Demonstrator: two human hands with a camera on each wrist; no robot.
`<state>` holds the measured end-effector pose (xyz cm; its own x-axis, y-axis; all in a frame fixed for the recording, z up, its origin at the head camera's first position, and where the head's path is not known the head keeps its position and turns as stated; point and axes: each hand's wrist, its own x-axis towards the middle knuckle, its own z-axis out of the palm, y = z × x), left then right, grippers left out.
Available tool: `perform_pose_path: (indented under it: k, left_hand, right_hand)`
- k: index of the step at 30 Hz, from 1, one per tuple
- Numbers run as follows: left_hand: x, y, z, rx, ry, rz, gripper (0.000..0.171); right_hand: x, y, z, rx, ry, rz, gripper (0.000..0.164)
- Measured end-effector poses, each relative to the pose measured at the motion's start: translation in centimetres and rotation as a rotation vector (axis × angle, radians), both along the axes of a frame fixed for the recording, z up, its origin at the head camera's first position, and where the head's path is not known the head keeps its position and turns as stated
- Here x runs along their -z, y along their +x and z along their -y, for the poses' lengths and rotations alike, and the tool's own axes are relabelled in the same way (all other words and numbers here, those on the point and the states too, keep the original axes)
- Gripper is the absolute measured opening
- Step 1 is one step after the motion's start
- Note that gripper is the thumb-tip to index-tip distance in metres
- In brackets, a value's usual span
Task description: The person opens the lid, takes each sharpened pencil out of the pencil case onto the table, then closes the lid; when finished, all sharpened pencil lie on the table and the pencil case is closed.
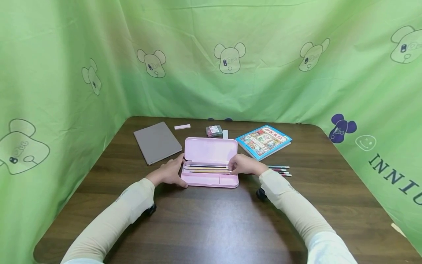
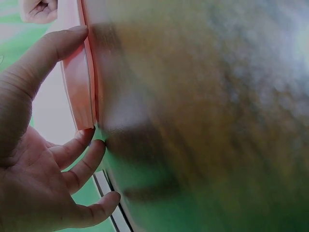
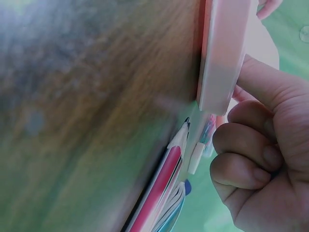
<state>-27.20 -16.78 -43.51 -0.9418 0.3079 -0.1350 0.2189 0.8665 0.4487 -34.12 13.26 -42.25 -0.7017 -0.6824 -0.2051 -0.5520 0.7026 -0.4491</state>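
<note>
A pink pencil case [image 1: 200, 179] lies on the table with its lid [image 1: 211, 149] raised. Several pencils [image 1: 207, 168] lie lengthwise in its back compartment. My left hand [image 1: 169, 171] holds the case's left end, thumb [image 2: 72, 41] on the front edge and fingers at the side. Inside the right end, my right hand [image 1: 244, 164] pinches the end of a yellow pencil [image 1: 211, 171] between thumb and index finger; its other fingers [image 3: 244, 145] are curled, and the case wall hides the fingertips in the right wrist view. Several more pencils [image 1: 280, 171] lie just right of that hand.
A grey notebook [image 1: 157, 143] lies back left, and a blue-edged book [image 1: 264, 141] back right. Behind the lid are a small clear box [image 1: 214, 131], a white block [image 1: 225, 134] and a pale pink strip [image 1: 182, 127]. Green cloth [image 1: 211, 91] hangs behind the table [image 1: 204, 220].
</note>
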Motion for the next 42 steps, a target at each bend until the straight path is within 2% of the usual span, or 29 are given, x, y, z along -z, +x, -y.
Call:
perform_pose_path:
  k: [5, 12, 22, 28, 42]
  left_hand:
    - [0.2, -0.1, -0.1, 0.005, 0.004, 0.013, 0.110]
    - [0.2, 0.0, 0.0, 0.006, 0.007, 0.007, 0.106]
    - [-0.1, 0.2, 0.0, 0.006, -0.010, 0.013, 0.114]
    - [-0.2, 0.2, 0.0, 0.004, -0.009, 0.009, 0.114]
    - [-0.1, 0.0, 0.2, 0.008, -0.002, 0.012, 0.116]
  right_hand:
    - [0.3, 0.1, -0.5, 0.029, -0.064, 0.021, 0.009]
    - [1.0, -0.1, -1.8, 0.138, -0.230, 0.073, 0.015]
    - [1.0, 0.1, -3.8, 0.279, -0.352, 0.031, 0.014]
    - [0.9, 0.2, -5.1, 0.294, -0.401, -0.048, 0.013]
    - [-0.3, 0.8, -7.5, 0.339, -0.448, -0.093, 0.015]
